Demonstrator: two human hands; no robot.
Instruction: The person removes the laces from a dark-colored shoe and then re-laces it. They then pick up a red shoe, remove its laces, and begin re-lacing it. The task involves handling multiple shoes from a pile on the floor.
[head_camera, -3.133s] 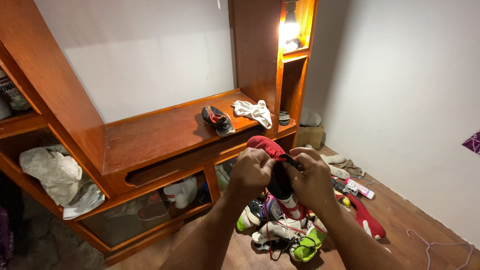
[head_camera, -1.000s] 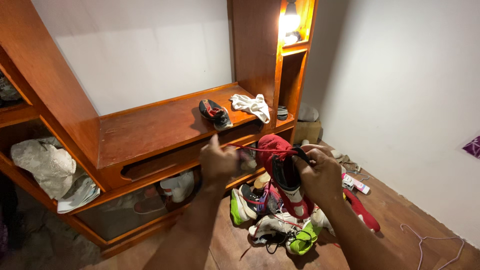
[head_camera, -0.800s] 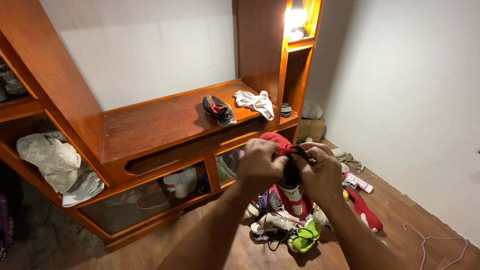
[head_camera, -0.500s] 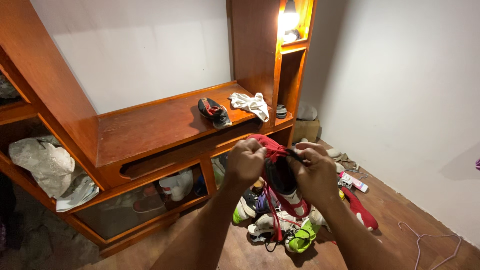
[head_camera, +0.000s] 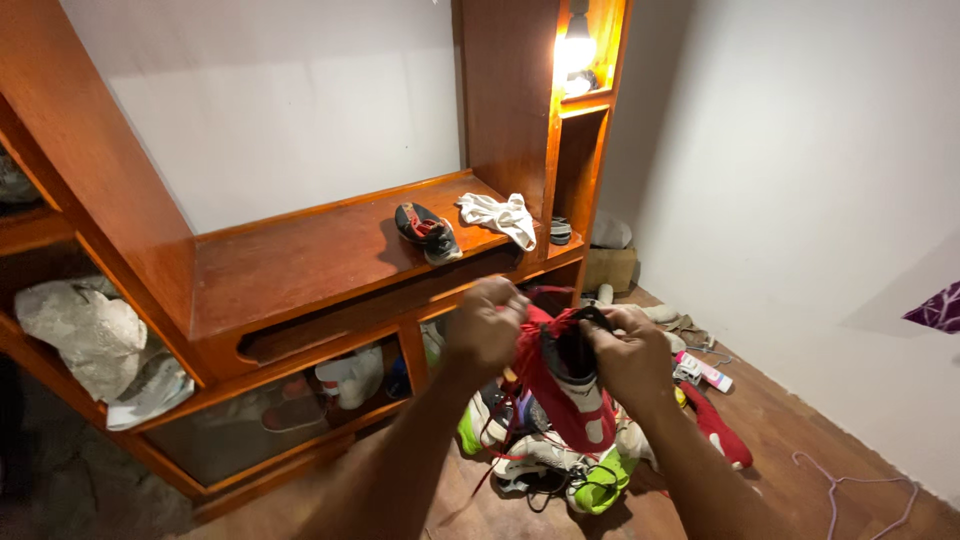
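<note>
- The left hand (head_camera: 487, 325) and the right hand (head_camera: 625, 352) hold a red shoe (head_camera: 565, 385) up in the air, above the floor.
- The left hand is closed tight on the red lace (head_camera: 527, 318) at the top of the shoe.
- The right hand is curled shut on the black edge of the shoe's opening.
- The shoe's toe points down at a pile of shoes (head_camera: 560, 465) on the wooden floor (head_camera: 790, 415).
- More red lace hangs down from the shoe to the pile.
- The shoe is just in front of the front edge of the wooden shelf (head_camera: 300, 265).
- On that shelf a dark shoe (head_camera: 425, 230) and a white cloth (head_camera: 500, 215) lie near the right end. The left part of the shelf has lots of room.
- A lamp (head_camera: 575, 55) glows in a small cubby high up.
- A wire hanger (head_camera: 850, 490) lies on the floor near the white wall (head_camera: 820, 180), well apart from the pile.
</note>
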